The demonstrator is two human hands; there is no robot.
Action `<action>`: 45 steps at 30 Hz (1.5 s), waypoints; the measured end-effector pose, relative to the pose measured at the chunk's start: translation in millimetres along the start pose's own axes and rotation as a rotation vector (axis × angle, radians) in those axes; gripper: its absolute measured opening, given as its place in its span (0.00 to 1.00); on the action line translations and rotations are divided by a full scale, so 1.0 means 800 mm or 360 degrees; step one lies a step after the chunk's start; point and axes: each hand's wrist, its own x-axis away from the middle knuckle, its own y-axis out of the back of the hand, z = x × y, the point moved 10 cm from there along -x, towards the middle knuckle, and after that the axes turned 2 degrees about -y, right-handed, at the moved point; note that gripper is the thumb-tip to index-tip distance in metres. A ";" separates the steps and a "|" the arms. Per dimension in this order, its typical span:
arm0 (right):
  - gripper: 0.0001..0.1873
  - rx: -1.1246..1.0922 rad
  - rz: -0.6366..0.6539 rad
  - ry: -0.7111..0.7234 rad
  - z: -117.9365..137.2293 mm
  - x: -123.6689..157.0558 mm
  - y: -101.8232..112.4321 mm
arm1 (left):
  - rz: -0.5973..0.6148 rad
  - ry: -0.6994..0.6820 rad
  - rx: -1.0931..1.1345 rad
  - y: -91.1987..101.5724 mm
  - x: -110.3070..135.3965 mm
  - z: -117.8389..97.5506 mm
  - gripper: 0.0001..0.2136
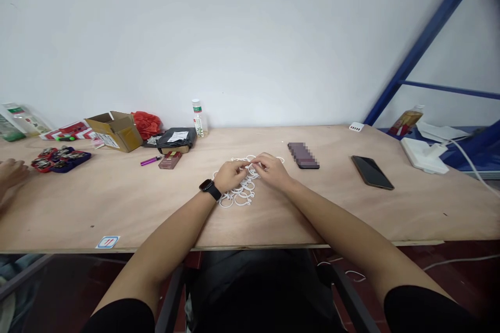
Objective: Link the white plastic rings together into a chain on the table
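Several thin white plastic rings (242,201) lie in a loose heap on the wooden table, many of them overlapping. Over the heap's left side, my left hand (231,177), with a black watch on its wrist, pinches a white ring between thumb and forefinger. My right hand (272,170) meets it from the right, its thumb and fingertips closed on a white ring too. Both sets of fingertips nearly touch above the pile. The fingers hide part of the rings, so I cannot see whether the held pieces are joined.
Right of the hands lie a phone with a blurred screen (303,156) and a dark phone (372,172). To the left are a dark red box (170,160), a purple pen-like stick (150,161), a black package (177,138) and an open carton (117,132). Another person's hand (13,173) rests far left.
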 end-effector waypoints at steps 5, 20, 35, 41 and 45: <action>0.09 -0.0123 0.0022 0.0007 0.010 0.004 -0.007 | -0.0023 0.0155 0.0340 -0.007 0.000 0.018 0.12; 0.07 -0.0266 -0.0064 0.0066 0.012 0.004 0.001 | -0.0178 0.0227 0.0526 0.007 0.002 0.017 0.13; 0.07 -0.0224 0.0231 0.0009 0.014 0.005 -0.027 | -0.0228 0.0138 0.0261 0.016 -0.001 0.016 0.11; 0.14 -0.0180 0.0203 -0.0096 -0.014 -0.002 -0.007 | -0.0254 -0.0019 -0.0034 0.024 -0.003 0.006 0.15; 0.19 0.0106 0.0143 -0.0259 -0.080 -0.003 0.024 | -0.0216 -0.0107 -0.0155 0.023 -0.004 0.004 0.16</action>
